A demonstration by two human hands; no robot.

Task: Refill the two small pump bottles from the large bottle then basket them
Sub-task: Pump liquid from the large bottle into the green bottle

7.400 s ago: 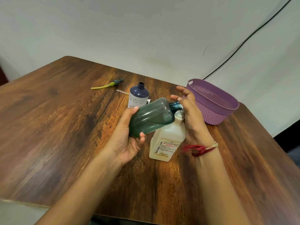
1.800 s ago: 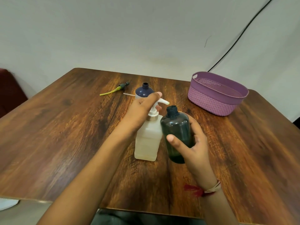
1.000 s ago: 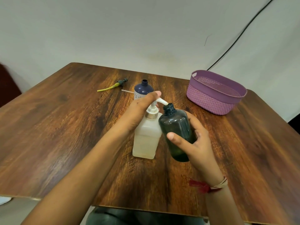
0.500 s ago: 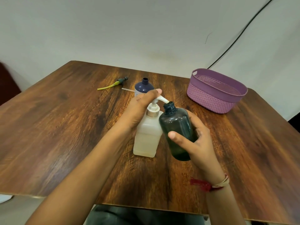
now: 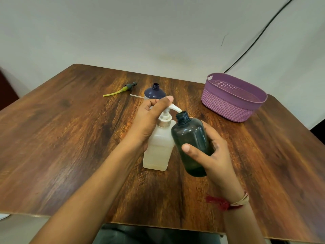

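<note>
Left grip point(image 5: 149, 120) clasps the pump point(image 5: 165, 119); right grip point(image 5: 215, 155) holds the dark bottle point(image 5: 191, 138) at its three o'clock, seemingly touching.

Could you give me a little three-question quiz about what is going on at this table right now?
1. True or false: the blue bottle stands with no cap on.
2. What does the right hand hold? A. the green bottle; B. the basket; C. the loose pump.
3. Fill in: the left hand grips the pump head of the ____ bottle.

Key: 1 true. 2 A. 3 large: the large bottle stands on the table, its spout at the green bottle's open mouth.
</note>
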